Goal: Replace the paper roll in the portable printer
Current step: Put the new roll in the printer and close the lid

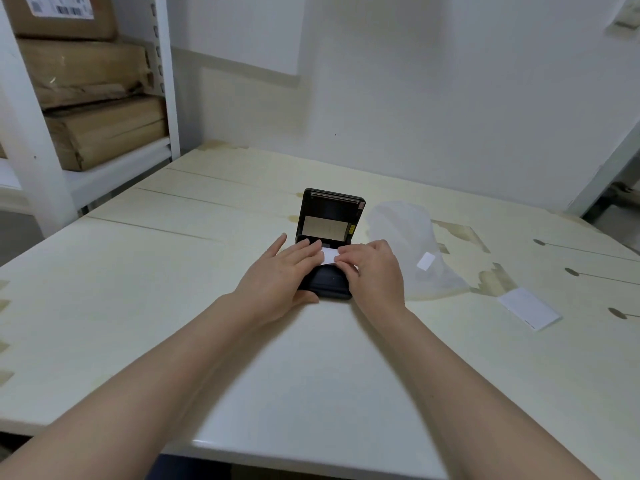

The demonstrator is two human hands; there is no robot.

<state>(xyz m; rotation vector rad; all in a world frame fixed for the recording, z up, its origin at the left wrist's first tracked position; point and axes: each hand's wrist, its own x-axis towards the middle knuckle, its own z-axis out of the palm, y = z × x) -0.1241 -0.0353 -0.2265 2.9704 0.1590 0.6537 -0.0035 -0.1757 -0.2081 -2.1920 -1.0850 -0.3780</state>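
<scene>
A small black portable printer [329, 282] lies on the pale table [173, 271] with its lid [330, 216] standing upright at the far side. White paper [328, 255] shows in the open bay between my hands. My left hand [280, 275] lies along the printer's left side, fingers straight over the bay and thumb against the near left edge. My right hand [372, 271] sits over the right side, fingers curled onto the paper's edge. The roll itself is mostly hidden under my fingers.
A crumpled clear plastic bag [412, 247] with a white label lies just right of the printer. A white slip of paper [530, 308] lies further right. Stacked cardboard boxes [93, 98] fill a white shelf at the back left. A wall stands behind the table.
</scene>
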